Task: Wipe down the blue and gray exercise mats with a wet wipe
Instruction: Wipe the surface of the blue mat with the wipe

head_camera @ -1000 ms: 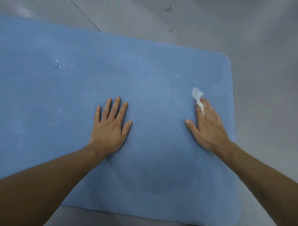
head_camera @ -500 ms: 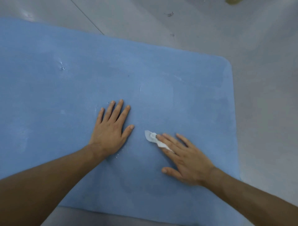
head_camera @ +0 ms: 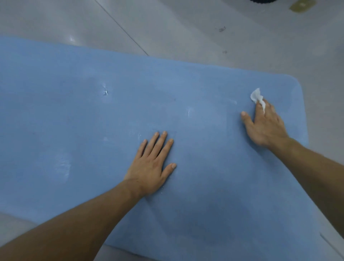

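Note:
The blue exercise mat [head_camera: 74, 130] lies flat on the floor and fills most of the view. My left hand [head_camera: 150, 167] rests palm down near the mat's middle, fingers straight and spread. Toward the far right corner my right hand [head_camera: 266, 126] presses a small white wet wipe [head_camera: 256, 96] onto the mat with straight fingers. The wipe sticks out past the fingertips, and a strip of it lies between two fingers. No gray mat is in view.
Grey tiled floor [head_camera: 186, 28] surrounds the mat at the back and right. A dark object [head_camera: 262, 1] and a yellowish item [head_camera: 302, 5] sit at the top edge. A small tear [head_camera: 105, 91] marks the mat at the left.
My right hand swept the wipe from beside my left hand out to the mat's far right corner. My left hand stayed planted on the mat.

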